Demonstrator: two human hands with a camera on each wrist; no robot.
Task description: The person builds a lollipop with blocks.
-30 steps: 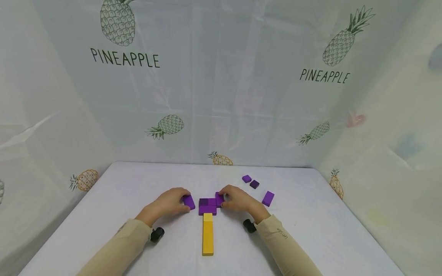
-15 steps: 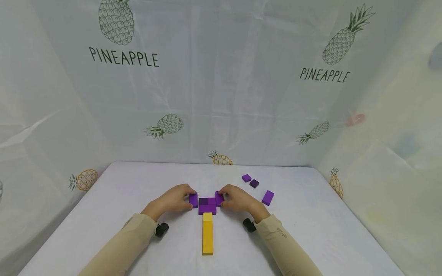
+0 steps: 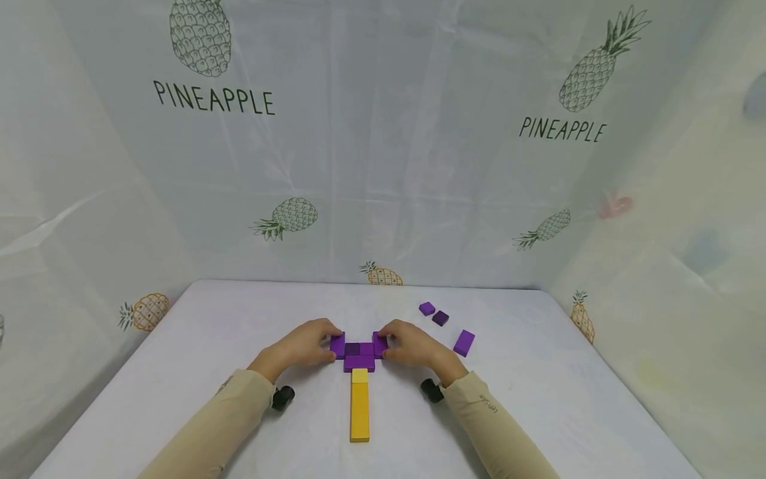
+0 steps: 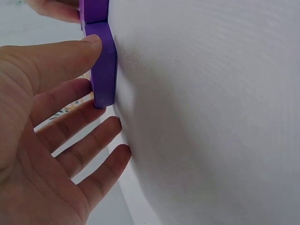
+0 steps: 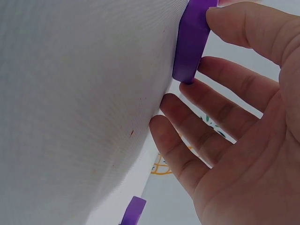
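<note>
My left hand (image 3: 299,344) pinches a purple rectangular block (image 3: 338,346) between thumb and fingers; in the left wrist view this block (image 4: 104,70) lies against the white surface. Opposite it, my right hand (image 3: 414,344) holds a matching purple block (image 3: 380,346), its thumb and forefinger at the edges in the right wrist view. Between the two blocks sit a dark purple small block (image 3: 352,349) and a brighter purple one (image 3: 366,349). Below these lies a wide purple block (image 3: 359,364). A pale yellow block (image 3: 360,376) and a long deeper-yellow strip (image 3: 360,412) run down from it toward me.
On the right of the white table (image 3: 538,399) lies a loose purple rectangular block (image 3: 463,342). Farther back are a small purple block (image 3: 427,309) and a small dark purple block (image 3: 440,318). A pineapple-printed curtain (image 3: 383,133) surrounds the table's back and sides.
My left hand has moved right with its purple block, which has turned straight and now meets the dark purple small block. The right hand stays in place on its block.
</note>
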